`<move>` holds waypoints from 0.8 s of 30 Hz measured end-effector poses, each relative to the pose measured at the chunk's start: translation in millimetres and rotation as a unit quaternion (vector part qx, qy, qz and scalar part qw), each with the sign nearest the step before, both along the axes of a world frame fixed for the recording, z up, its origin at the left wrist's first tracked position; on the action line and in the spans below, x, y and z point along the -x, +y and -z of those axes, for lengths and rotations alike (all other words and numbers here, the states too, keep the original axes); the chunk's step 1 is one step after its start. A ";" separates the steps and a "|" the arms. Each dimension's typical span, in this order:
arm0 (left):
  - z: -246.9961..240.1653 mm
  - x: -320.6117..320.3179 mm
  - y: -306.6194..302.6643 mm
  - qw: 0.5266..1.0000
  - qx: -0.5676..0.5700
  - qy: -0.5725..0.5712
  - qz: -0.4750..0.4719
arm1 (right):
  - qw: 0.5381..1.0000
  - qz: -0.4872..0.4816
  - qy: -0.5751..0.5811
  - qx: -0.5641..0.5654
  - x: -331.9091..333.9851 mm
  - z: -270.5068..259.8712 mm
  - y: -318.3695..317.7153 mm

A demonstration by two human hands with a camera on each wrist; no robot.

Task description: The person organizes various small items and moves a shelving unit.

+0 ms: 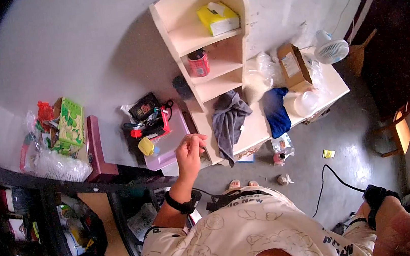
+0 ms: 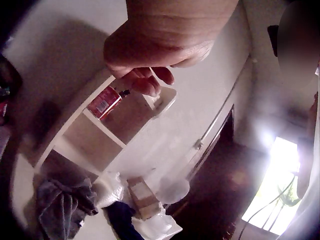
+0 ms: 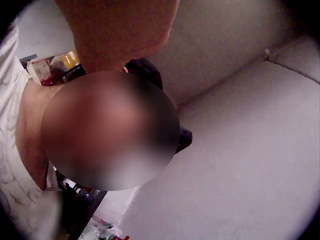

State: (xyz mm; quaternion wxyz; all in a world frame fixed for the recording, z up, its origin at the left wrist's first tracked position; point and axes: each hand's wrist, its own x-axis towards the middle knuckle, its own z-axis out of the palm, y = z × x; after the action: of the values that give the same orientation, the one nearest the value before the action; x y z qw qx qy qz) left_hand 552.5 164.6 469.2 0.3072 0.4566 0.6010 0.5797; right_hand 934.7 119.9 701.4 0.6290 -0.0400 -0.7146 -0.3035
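Observation:
My left hand (image 1: 190, 153) is raised in front of the cream desk (image 1: 330, 82), its fingers loosely bent and nothing in them. In the head view it is nearest to a grey cloth (image 1: 230, 122) draped over the desk's front edge and a lilac box (image 1: 174, 149) on its left. In the left wrist view, the fingers overlap the cream shelf (image 2: 82, 142) near a red can (image 2: 104, 103). My right arm (image 1: 399, 229) is down at the lower right. The right hand (image 3: 120, 35) shows only partly at the top of its wrist view, its fingers hidden.
A dark blue cloth (image 1: 277, 111), an open cardboard box (image 1: 294, 68) and a white fan (image 1: 331, 50) stand along the desk. A yellow tissue pack (image 1: 220, 18) sits on the shelf's upper level. A black cable (image 1: 326, 174) loops above the floor. Crowded shelving (image 1: 54, 233) fills the lower left.

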 end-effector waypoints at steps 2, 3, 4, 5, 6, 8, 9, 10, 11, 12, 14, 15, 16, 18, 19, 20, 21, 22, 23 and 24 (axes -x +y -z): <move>0.8 -3.9 7.9 1.000 -0.001 0.001 0.015 | 0.999 0.034 0.002 0.033 -1.1 -0.1 -5.6; 0.5 -6.5 12.0 1.000 0.007 -0.009 0.026 | 0.999 0.019 0.005 0.047 -0.7 -0.3 -7.0; 0.3 -9.2 16.3 0.999 0.016 -0.019 0.037 | 0.998 0.005 0.008 0.060 -0.9 -0.3 -8.1; 0.5 -11.9 20.6 0.999 0.016 -0.020 0.045 | 0.998 0.013 0.007 0.060 -2.1 0.6 -9.3; 0.8 -14.9 25.3 0.998 0.025 -0.013 0.054 | 0.999 0.029 0.006 0.044 -3.3 1.6 -8.8; 3.4 -21.3 36.7 0.997 0.035 -0.007 0.075 | 0.998 0.059 0.004 0.026 -5.1 2.6 -9.7; 4.9 -24.8 42.3 0.996 0.032 -0.009 0.087 | 0.997 0.076 0.004 0.018 -5.7 3.3 -10.9; 6.3 -28.0 47.8 0.995 0.029 -0.010 0.099 | 0.996 0.092 0.003 0.011 -7.0 3.2 -12.7; 7.6 -31.0 52.8 0.993 0.027 -0.003 0.117 | 0.994 0.107 0.003 0.007 -7.6 3.9 -15.5; 9.0 -35.2 57.6 0.992 0.028 -0.004 0.127 | 0.992 0.123 0.003 0.001 -9.0 4.6 -17.8; 12.8 -45.5 67.6 0.987 0.036 0.001 0.157 | 0.988 0.153 0.006 -0.010 -11.5 8.2 -21.2; 19.3 -50.8 74.5 0.985 0.029 -0.004 0.171 | 0.986 0.166 0.005 -0.012 -12.9 9.9 -22.2; 20.3 -57.1 80.2 0.982 0.033 -0.003 0.183 | 0.983 0.183 0.004 -0.014 -13.8 11.7 -23.9; 18.1 -67.7 87.4 0.977 0.040 0.002 0.211 | 0.977 0.211 0.004 -0.020 -13.1 11.3 -30.4; 17.7 -70.7 89.1 0.972 0.030 0.010 0.231 | 0.975 0.221 0.001 -0.021 -12.4 10.0 -36.4; 18.4 -74.7 91.1 0.970 0.029 0.009 0.242 | 0.972 0.234 0.000 -0.023 -10.9 10.3 -40.9; 19.5 -78.5 93.6 0.967 0.036 0.007 0.252 | 0.969 0.245 -0.001 -0.024 -10.8 12.0 -43.5; 21.5 -82.9 97.3 0.964 0.042 0.004 0.263 | 0.967 0.254 0.001 -0.024 -10.8 12.3 -45.5; 24.9 -86.6 101.2 0.961 0.048 0.003 0.273 | 0.963 0.267 0.003 -0.024 -11.2 13.4 -46.9; 24.8 -90.5 105.1 0.958 0.048 0.004 0.282 | 0.961 0.276 0.000 -0.023 -11.2 14.8 -48.5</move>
State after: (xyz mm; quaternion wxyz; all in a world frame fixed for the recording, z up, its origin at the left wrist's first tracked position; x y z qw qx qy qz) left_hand 643.0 269.7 444.4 0.4771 0.5945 0.4764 0.4382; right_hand 945.9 71.4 686.7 0.5215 -0.2214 -0.6685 -0.4818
